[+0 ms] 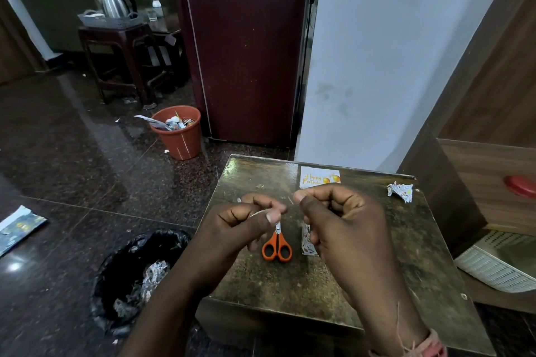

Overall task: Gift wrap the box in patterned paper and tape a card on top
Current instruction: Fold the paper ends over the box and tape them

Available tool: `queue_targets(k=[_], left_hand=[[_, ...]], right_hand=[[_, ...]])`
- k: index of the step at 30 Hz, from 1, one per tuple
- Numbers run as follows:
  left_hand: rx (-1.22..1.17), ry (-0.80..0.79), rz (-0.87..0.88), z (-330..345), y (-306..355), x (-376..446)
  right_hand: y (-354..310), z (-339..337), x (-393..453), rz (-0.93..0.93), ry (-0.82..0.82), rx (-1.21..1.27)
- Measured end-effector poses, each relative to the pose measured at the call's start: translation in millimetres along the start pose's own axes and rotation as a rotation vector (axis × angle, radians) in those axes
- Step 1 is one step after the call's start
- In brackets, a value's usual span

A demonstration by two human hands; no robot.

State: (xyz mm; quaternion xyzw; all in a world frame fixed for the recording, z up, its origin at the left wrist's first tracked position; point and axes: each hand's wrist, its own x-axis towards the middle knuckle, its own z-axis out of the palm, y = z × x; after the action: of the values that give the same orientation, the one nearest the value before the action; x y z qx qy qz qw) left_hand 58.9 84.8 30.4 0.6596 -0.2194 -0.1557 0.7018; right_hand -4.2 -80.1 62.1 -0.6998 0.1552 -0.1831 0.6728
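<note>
Box (pixel 308 240) wrapped in patterned paper stands on the table (pixel 333 284) near its middle, mostly hidden behind the right hand (pixel 333 217), so only a narrow strip of its wrapped side shows; the wrapping looks done, though the covered faces cannot be checked. In the head view, the only 1 given, both hands are raised above the table: the left hand (pixel 249 217) has its fingers curled around what appears to be a roll of clear tape, and the right hand pinches thumb and forefinger together as if drawing out the tape's free end, though the tape itself is barely visible. Orange-handled scissors (pixel 277 246) lie just left of the box. Birthday card (pixel 319 177) rests flat near the table's far edge, not yet on the box. A crumpled paper scrap (pixel 400 191) sits by the far right corner. By my judgement, taping the card on top is what remains.
</note>
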Motion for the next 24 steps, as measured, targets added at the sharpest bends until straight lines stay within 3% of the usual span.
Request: queue_targets(k=[5, 14, 20, 24], left_hand=[[-0.184, 0.02, 0.043, -1, -2, 0], [-0.175, 0.038, 0.036, 1, -7, 2], [-0.257, -0.035, -0.009, 1, 2, -1], [-0.282, -0.04, -0.076, -2, 11, -5]], right_hand=[[0, 9, -6, 0.019, -0.016, -0.005], [-1, 12, -11, -0.11, 0.099, -0.188], [3, 14, -12, -0.147, 0.161, -0.309], [6, 15, -11, -0.111, 0.116, -0.432]])
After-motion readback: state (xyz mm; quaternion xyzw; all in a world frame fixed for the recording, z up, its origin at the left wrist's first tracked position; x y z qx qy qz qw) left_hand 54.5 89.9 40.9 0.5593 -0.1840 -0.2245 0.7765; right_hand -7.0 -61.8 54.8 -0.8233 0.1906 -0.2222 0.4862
